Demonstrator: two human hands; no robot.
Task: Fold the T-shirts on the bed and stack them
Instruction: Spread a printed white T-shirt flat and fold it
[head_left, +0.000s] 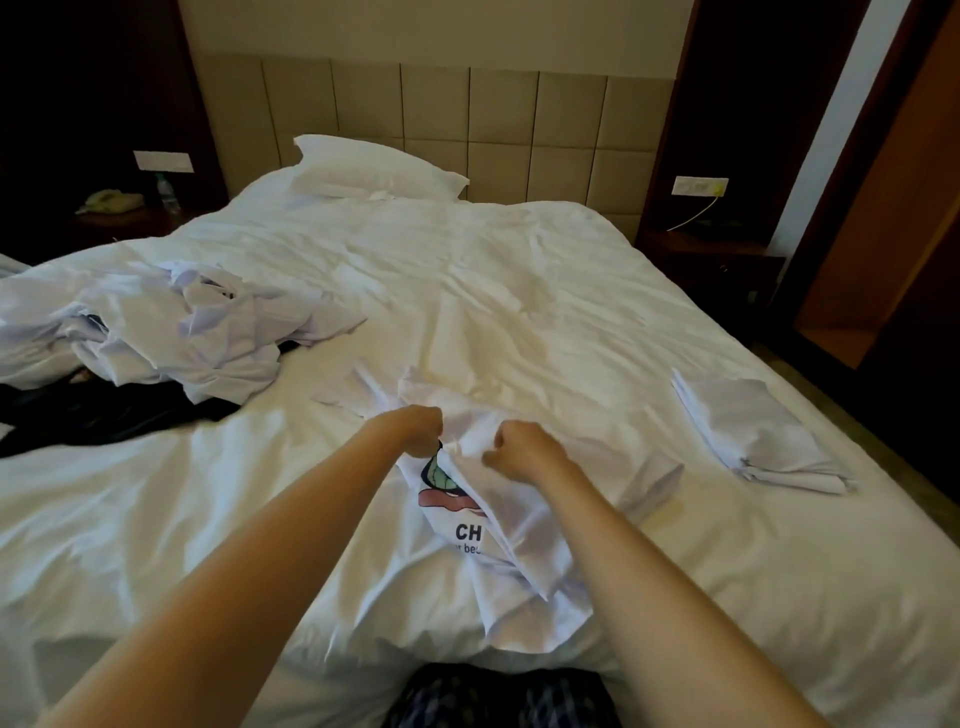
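Both my hands grip a crumpled white T-shirt (498, 525) lying on the bed (519, 291) just in front of me. My left hand (415, 428) is curled round a bunch of its fabric near the top, and my right hand (519, 449) pinches a fold beside it. Part of a printed picture and the letters "CH" show between my arms. A heap of unfolded white shirts (171, 327) lies to my left over a dark garment (104, 415). A stack of folded shirts (753, 436) sits to my right. A pillow (374, 166) rests by the headboard (519, 119).
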